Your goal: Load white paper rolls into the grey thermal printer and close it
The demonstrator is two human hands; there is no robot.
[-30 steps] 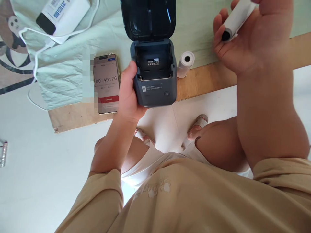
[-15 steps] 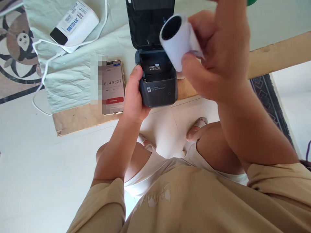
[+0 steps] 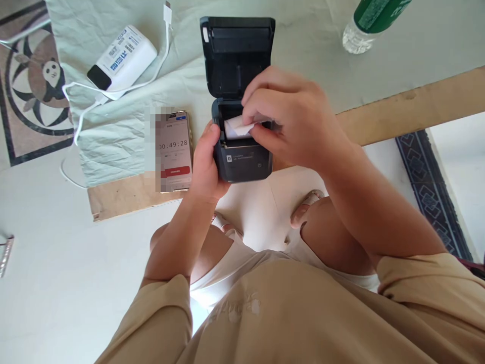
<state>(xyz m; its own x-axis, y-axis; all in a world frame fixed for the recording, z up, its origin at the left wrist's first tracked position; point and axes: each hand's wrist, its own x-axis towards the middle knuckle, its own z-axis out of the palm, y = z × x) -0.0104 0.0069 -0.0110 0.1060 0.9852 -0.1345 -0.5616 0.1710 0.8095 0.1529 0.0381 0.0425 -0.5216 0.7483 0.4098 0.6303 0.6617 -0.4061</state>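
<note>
A small dark grey printer stands at the table's front edge with its lid raised. My left hand grips the printer's left side. My right hand reaches into the open compartment from the right and holds a white paper roll there, its loose end showing. Most of the roll is hidden under my fingers.
A phone showing a running timer lies left of the printer. A white power bank with a white cable rests on the pale green cloth. A plastic bottle lies at the back right. The wooden table edge runs across.
My right hand has brought the paper roll down from above the printer into the open compartment. The left hand has stayed on the printer.
</note>
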